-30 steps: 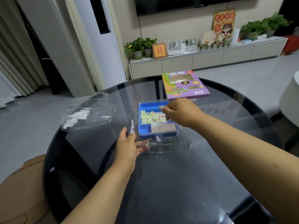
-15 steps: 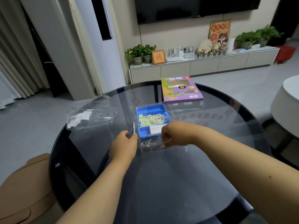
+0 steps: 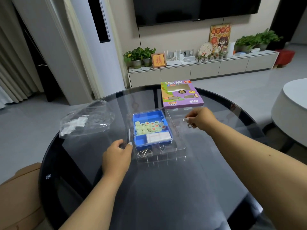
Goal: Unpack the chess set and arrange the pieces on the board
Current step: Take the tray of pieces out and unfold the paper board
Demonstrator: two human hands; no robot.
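Unpacking is the step in hand: the left hand (image 3: 118, 151) pinches the edge of the clear plastic tray (image 3: 180, 147) on the round dark glass desk (image 3: 166, 188), while the right hand (image 3: 200, 120) pinches a small metal ring puzzle (image 3: 190, 125) over the tray's right side. Pale round chess pieces (image 3: 149, 127) lie in the blue plastic box (image 3: 141, 141) inside that tray, beside a folded white sheet (image 3: 158, 137), likely the board; next, judging by this, it needs spreading out.
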